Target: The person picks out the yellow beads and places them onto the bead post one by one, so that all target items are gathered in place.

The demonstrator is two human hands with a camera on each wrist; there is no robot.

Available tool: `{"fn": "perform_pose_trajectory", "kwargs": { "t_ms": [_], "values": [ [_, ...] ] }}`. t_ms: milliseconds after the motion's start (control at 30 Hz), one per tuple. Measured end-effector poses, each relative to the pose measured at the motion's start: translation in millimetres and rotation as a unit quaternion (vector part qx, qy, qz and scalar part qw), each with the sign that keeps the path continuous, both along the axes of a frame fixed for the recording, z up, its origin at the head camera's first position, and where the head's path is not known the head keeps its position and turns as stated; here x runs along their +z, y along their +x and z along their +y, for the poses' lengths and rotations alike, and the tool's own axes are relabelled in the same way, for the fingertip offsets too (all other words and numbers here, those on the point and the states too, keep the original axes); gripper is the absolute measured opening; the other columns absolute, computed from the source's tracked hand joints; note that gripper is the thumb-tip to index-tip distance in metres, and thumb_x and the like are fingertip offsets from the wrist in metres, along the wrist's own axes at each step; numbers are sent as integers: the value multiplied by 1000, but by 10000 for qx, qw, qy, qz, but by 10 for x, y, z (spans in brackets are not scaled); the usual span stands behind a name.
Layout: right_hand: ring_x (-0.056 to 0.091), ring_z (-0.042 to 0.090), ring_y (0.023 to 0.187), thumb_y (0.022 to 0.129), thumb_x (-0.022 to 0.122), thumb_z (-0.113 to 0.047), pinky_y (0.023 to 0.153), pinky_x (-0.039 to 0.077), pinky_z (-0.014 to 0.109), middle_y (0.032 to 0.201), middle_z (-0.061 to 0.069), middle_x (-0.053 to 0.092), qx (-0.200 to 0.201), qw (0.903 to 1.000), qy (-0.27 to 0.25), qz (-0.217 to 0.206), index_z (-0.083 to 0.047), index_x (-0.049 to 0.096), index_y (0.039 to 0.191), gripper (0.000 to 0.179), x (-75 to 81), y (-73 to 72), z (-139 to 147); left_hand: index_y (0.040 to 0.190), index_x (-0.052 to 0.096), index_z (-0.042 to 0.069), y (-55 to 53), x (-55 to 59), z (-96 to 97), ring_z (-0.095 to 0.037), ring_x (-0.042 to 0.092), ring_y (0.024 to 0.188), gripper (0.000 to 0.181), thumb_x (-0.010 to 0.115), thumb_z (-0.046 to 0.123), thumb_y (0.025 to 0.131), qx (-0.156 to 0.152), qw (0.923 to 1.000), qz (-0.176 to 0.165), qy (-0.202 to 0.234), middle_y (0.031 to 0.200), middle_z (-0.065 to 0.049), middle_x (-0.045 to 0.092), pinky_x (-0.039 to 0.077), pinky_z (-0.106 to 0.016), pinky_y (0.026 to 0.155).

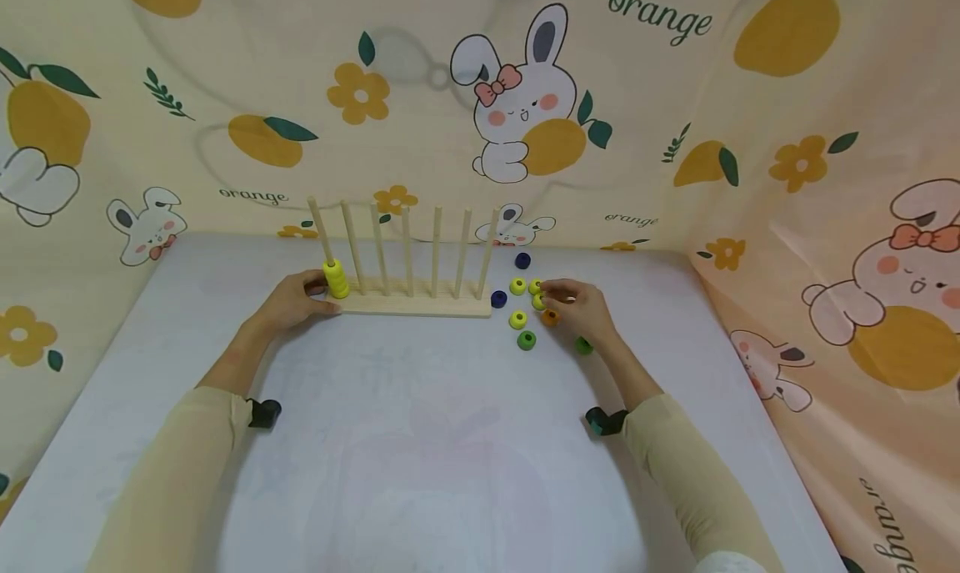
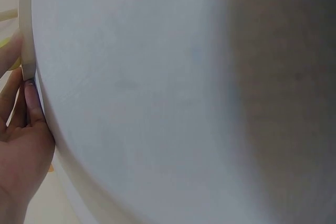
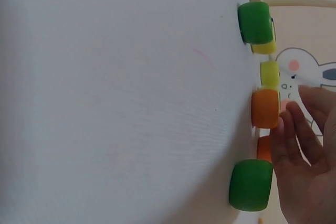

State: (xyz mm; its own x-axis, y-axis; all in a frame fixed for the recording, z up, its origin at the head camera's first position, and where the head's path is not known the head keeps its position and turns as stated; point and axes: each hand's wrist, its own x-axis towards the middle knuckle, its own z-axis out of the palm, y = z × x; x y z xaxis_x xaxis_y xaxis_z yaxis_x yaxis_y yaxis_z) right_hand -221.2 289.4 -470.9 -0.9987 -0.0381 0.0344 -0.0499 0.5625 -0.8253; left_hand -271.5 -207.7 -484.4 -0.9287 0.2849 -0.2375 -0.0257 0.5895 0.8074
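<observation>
My left hand [image 1: 294,298] grips the left end of a wooden peg rack [image 1: 416,308], which has a row of upright pegs. Several yellow beads [image 1: 337,281] are stacked on the leftmost peg, beside the left fingers. In the left wrist view the thumb [image 2: 33,100] lies against the corner of the base. Right of the rack, my right hand [image 1: 583,308] reaches over loose beads, its fingertips right at a yellow bead [image 1: 538,302]. An orange bead [image 1: 551,317] lies just under the right hand. In the right wrist view, thumb and fingers are apart.
Other loose beads lie around the right hand: a dark blue bead [image 1: 522,260] at the back, another dark blue bead [image 1: 498,299] by the rack's end, and green beads [image 1: 527,340] in front. A patterned cloth [image 1: 420,156] stands behind the white table [image 1: 420,439].
</observation>
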Motion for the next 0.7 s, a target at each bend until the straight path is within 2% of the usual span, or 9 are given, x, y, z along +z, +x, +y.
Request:
{"fn": "perform_pose_trajectory", "kwargs": {
  "t_ms": [233,433,700],
  "values": [
    [65,24,105,91,71,-11,80,57,28,116,8,70,-99,9999,73,7,-8,71,116,25,-54,17,-9,150,31,-9,0,4,2,-41,40,137,81,77,16,88,-29,10000,40,11,150,-28,40,30,-49,117],
    [66,26,107,90,72,-13,85,58,34,118,9,70,-60,9996,187,-190,-9,71,118,28,-107,24,-36,150,31,-8,-1,4,8,-40,40,137,81,77,17,88,-17,10000,28,-27,150,-27,40,30,-49,117],
    [64,27,107,88,76,-17,92,55,41,114,10,70,-233,9977,509,-393,-11,71,121,34,-117,3,-94,150,31,-8,3,1,7,-40,40,137,83,78,18,87,-11,10000,39,-39,150,-27,40,30,-50,117]
  ]
}}
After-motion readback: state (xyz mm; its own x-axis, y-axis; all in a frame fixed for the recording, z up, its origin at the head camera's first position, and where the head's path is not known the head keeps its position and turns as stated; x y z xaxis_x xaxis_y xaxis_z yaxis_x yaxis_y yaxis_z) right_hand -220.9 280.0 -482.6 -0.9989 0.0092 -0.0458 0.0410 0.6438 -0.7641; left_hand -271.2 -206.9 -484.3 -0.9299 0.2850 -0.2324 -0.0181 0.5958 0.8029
